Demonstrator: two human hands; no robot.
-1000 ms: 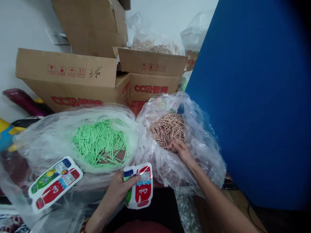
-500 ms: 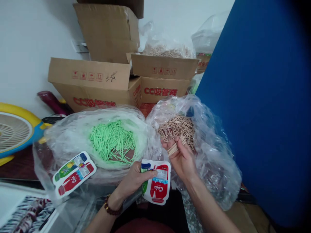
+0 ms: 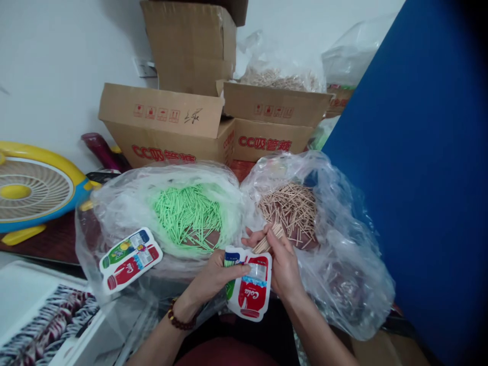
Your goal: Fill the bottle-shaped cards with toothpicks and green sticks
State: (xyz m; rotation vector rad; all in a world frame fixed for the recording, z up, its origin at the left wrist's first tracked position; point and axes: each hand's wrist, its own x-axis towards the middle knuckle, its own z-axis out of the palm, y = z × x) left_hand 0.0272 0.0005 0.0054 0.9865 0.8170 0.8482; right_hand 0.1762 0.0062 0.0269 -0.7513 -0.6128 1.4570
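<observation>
My left hand (image 3: 216,277) grips a bottle-shaped packet (image 3: 253,292) with a red "Cola" half and a green half, thumb across its front. Pale green sticks show at the packet's upper left. Between the fingers and thumb of my right hand (image 3: 284,259) is a bundle of thin tan sticks (image 3: 263,245), close above the packet's top edge; whether they touch it I cannot tell. Behind that hand, loose tan sticks (image 3: 292,206) lie in an open clear plastic bag (image 3: 343,244). Bright green sticks (image 3: 186,211) fill another open bag (image 3: 118,203) to the left.
A second Cola packet (image 3: 131,259) lies flat on the left bag. Cardboard boxes (image 3: 163,134) stand along the wall, with a bag of tan sticks (image 3: 282,79) behind. A yellow and blue fan (image 3: 41,185) is at far left, a blue panel (image 3: 412,178) at right.
My right hand has brought the tan sticks down and left, from the bag to the top of the packet. My left hand keeps its hold. The view has shifted slightly left.
</observation>
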